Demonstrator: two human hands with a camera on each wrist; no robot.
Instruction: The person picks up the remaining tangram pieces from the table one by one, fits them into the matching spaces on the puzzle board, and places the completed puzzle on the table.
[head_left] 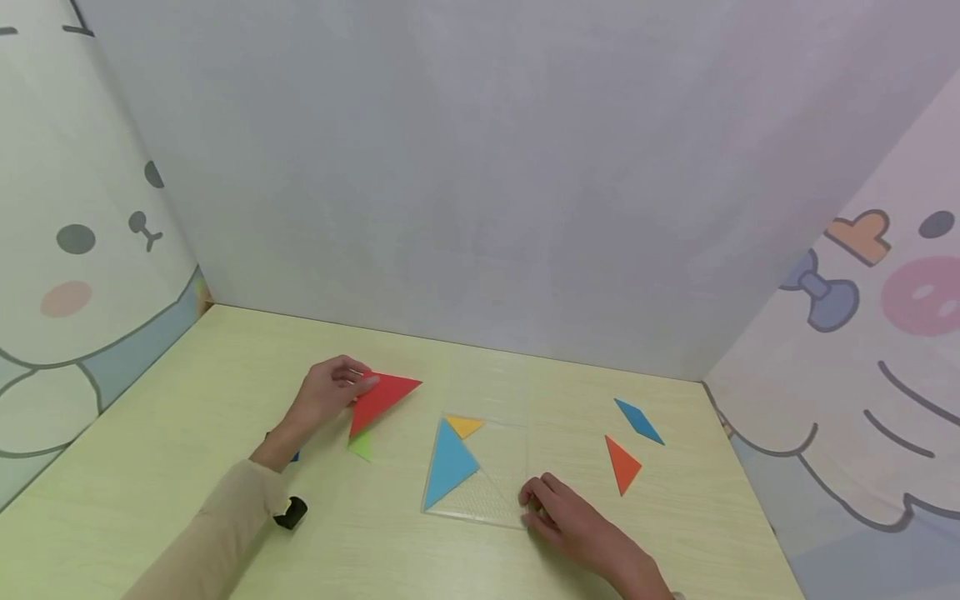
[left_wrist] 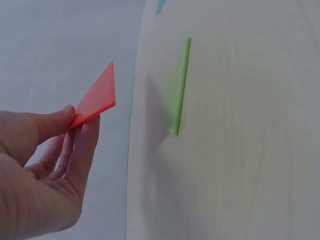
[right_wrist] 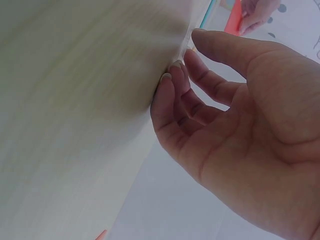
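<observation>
One piece up: your left hand (head_left: 330,390) pinches the red triangle (head_left: 384,396) near one corner, clear of the desk (head_left: 360,550), left of the clear tray (head_left: 480,502). Your right hand (head_left: 566,521) rests by the tray's right edge, fingers loosely bent, seemingly gripping nothing. Blue triangle (head_left: 449,467) and yellow triangle (head_left: 464,426) lie in the tray. Best, I judge: level the red piece, match its long edge to the bare area, seat one edge first, steady the tray.

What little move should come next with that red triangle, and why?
Probably the left hand should ease the red triangle rightward over the clear tray: it's held above the table, and the tray shows bare space beside its blue triangle.
</observation>
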